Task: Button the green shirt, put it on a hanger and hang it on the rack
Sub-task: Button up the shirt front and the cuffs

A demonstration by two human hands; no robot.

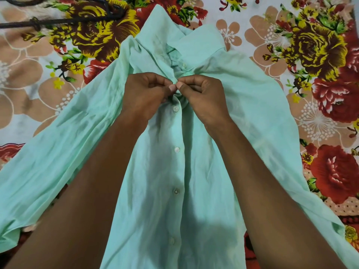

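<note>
The green shirt (174, 171) lies front up on a flowered bedsheet, collar at the far end, sleeves spread to both sides. Several white buttons below my hands sit closed along the placket. My left hand (147, 94) and my right hand (202, 96) meet near the top of the placket, thumbs and fingertips pinching the cloth together just below the collar. The button between my fingers is hidden. A black hanger (64, 14) lies on the sheet at the far left, apart from the shirt.
The flowered bedsheet (320, 74) covers the whole surface around the shirt. No rack is in view.
</note>
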